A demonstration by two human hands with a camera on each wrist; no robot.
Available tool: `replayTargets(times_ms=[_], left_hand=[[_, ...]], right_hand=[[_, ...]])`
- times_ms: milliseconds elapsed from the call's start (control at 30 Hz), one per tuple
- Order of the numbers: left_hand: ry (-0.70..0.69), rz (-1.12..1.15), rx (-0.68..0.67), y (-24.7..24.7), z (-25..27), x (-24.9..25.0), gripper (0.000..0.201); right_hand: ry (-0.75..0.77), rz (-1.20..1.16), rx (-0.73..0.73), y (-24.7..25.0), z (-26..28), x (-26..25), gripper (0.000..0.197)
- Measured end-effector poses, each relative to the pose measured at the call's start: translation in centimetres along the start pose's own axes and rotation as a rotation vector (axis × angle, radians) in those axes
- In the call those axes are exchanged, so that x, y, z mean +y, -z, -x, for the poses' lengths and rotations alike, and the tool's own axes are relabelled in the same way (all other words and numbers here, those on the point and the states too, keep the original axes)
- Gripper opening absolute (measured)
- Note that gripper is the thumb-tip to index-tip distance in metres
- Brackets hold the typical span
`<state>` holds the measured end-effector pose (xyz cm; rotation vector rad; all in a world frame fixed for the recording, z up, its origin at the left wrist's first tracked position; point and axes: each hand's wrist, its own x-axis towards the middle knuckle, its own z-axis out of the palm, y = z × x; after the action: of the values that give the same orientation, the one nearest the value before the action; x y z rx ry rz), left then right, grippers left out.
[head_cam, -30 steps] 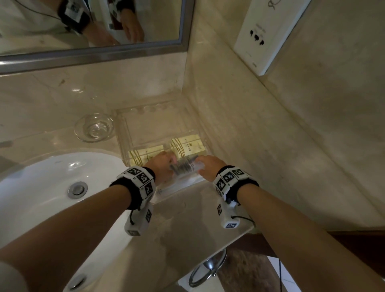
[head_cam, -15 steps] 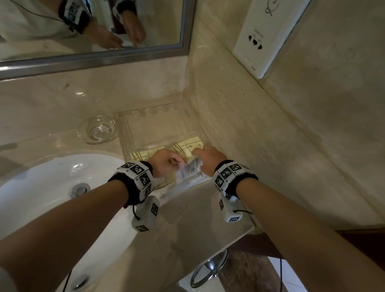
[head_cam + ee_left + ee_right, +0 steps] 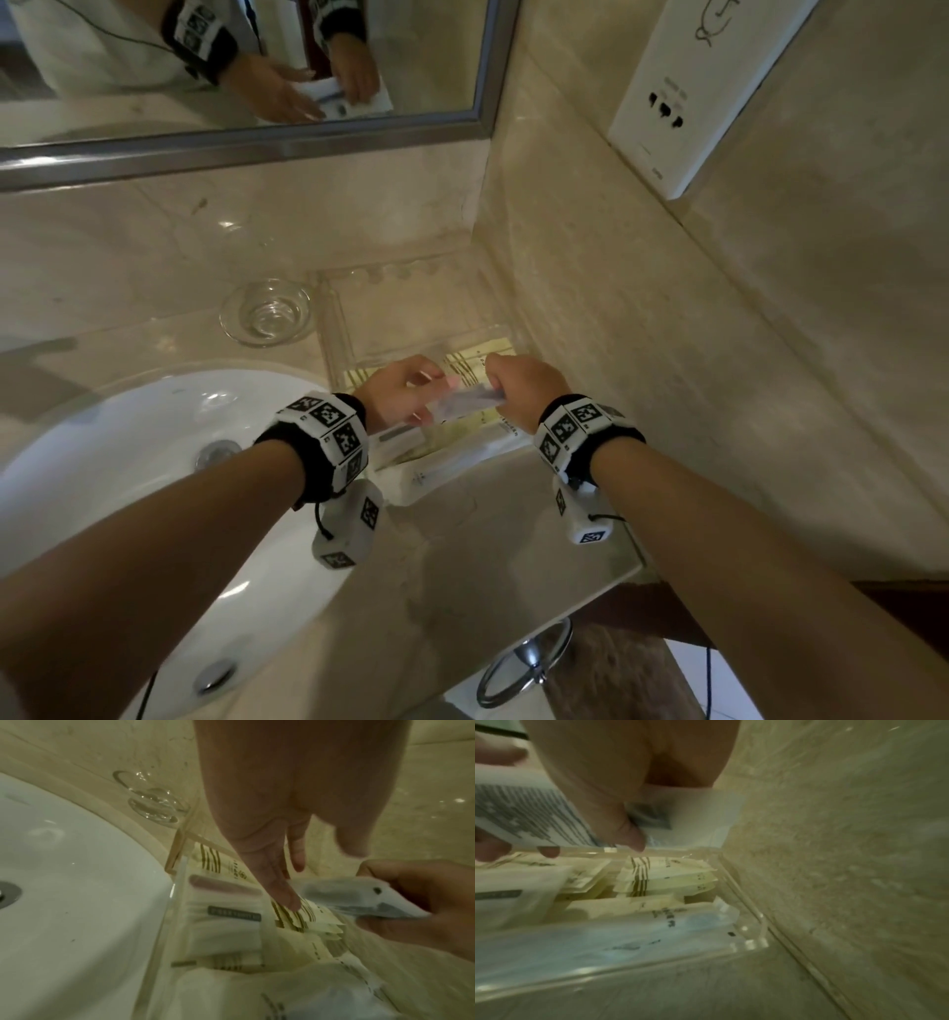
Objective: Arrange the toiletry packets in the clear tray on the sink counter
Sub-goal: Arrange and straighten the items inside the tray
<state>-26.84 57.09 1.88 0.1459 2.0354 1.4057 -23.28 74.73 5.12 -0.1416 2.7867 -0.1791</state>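
Both hands are rising off the stack compared with a second ago, and I am now carrying the white printed packet (image 3: 464, 402) clear above the tray instead of pressing it down among the others. My right hand (image 3: 526, 393) is pinching that packet at its right end, thumb on one face and fingers curled under, which the right wrist view shows plainly. My left hand (image 3: 398, 393) is loosening: its fingers are reaching out nearly straight toward the packet's other end, and I am judging them spread rather than gripping, though the head view blurs the contact. Below, the clear tray (image 3: 328, 329) is sitting in the counter corner against the marble wall, just beside the glass dish (image 3: 267, 313) and the white basin (image 3: 128, 452). Cream packets with gold stripes (image 3: 664, 876) are lying stacked in its near section, with a long white sachet (image 3: 603, 941) along the front wall. I am reading this lift as repositioning one packet, so the arranging is looking only partly done.
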Motion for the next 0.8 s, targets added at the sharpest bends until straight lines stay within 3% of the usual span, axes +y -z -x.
replayTargets(times_ms=[167,300,667,800], left_hand=[[0.025,-0.086,0.040,0.1,-0.2,-1.1,0.039],[0.000,-0.070,0.124,-0.6,-1.7,-1.8,0.032],[-0.046,-0.649,0.124,-1.4,-2.0,-1.5,0.035],[-0.064,-0.657,0.127,-0.3,-1.1,-0.9,0.023]], right_hand=[[0.031,0.052,0.020,-1.1,-0.4,-0.8,0.021],[0.048,0.055,0.016,-2.1,-1.0,-0.1,0.027],[0.019,-0.073,-0.181,-3.8,-1.2,1.2,0.016],[0.064,-0.097,-0.248,-3.4,-1.1,1.2,0.016]])
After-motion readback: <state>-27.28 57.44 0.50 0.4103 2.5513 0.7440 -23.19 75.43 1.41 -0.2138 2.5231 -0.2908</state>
